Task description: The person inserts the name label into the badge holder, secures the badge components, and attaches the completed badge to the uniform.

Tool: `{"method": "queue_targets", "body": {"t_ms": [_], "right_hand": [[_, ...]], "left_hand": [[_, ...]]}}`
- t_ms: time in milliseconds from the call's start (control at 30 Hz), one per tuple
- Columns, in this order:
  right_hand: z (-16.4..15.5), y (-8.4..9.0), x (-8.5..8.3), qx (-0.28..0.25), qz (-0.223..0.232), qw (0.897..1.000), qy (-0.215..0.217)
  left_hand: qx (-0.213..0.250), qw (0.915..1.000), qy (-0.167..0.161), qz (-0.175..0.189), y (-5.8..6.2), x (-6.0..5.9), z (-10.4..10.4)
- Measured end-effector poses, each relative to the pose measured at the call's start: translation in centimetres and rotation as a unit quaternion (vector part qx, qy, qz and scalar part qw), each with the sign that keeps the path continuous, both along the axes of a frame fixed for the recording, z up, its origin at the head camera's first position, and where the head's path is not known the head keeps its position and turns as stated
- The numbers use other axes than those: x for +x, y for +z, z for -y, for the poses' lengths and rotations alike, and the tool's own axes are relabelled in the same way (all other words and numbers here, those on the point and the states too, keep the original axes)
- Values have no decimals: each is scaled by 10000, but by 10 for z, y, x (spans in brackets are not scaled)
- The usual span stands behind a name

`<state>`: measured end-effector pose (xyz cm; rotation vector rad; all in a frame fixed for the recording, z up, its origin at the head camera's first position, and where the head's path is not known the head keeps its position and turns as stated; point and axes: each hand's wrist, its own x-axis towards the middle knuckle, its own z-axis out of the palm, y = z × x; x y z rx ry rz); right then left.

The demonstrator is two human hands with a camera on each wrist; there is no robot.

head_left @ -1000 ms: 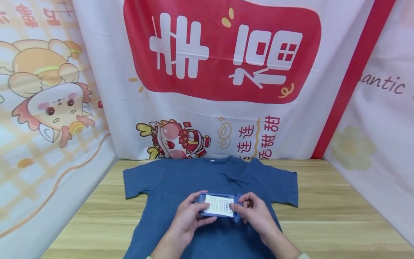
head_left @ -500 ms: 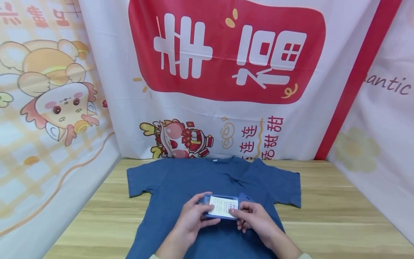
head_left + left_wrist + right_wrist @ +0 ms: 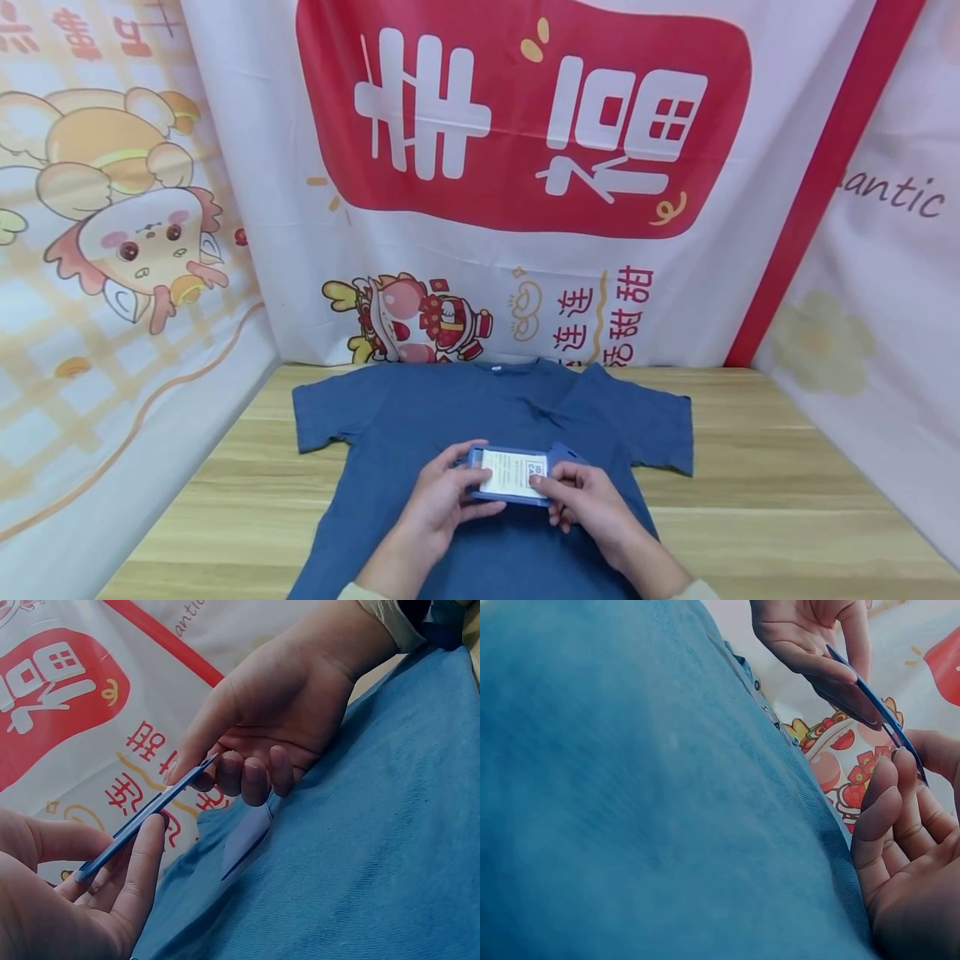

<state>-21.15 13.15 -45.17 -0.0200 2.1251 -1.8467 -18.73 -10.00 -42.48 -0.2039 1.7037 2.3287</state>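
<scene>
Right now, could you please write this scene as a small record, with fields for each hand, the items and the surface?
Left hand: grips the left end of the blue card holder
Right hand: pinches the right end, thumb on the white card
Card position: framed by the holder, printed side up
Blue piece: beside the right hand, partly hidden; cannot tell if attached
T-shirt: blue, spread out beneath the hands
Surface: wooden table
Backdrop: white cloth with red print
</scene>
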Motion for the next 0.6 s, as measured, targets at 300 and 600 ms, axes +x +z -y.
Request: {"method": "queue_targets", "body": {"t_ms": [300,600], "right_hand": [[-1,-1,0,-43,17,10000,-2],[1,0,1,-30,-36,10000,-38]], "left_hand": [[-12,10000,-49,78,0,-2,0],[64,9998,-148,131,-1,-2,-1]]}}
